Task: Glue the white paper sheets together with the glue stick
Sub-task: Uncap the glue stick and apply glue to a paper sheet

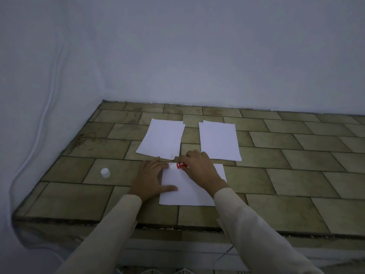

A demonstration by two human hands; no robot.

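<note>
While the left hand (150, 178) lies flat with its fingers spread, thumb (169, 188) on the left margin of the near sheet (189, 192) and the other fingers reaching past its far-left corner onto the table (296, 175), the right hand (199, 167) curls its fingers round a red glue stick (180, 165) at that same corner. Only a short red band of the cylinder with white print shows between the fingers; the print is too blurred to read, and the tip is hidden, so whether it touches the paper cannot be told. The sheet is smooth, white and rectangular, its near-right part covered by the right forearm. Beyond it lie two more lots of white paper, apart from each other: a left stack (162, 139), whose offset right-hand corners show more than one sheet, and a right stack (219, 141) with a second edge peeping out at its far-left corner. A small round white cap (105, 172) stands on the table left of the left hand, apart from everything. The table is faced with tan oblong tiles laid like brickwork, streaked, with dark joints and a rough front edge. Cream sleeves (110, 224) cover both forearms. Plain white walls (197, 56) meet in a corner behind, and a thin white cable (45, 107) runs down the left one
</note>
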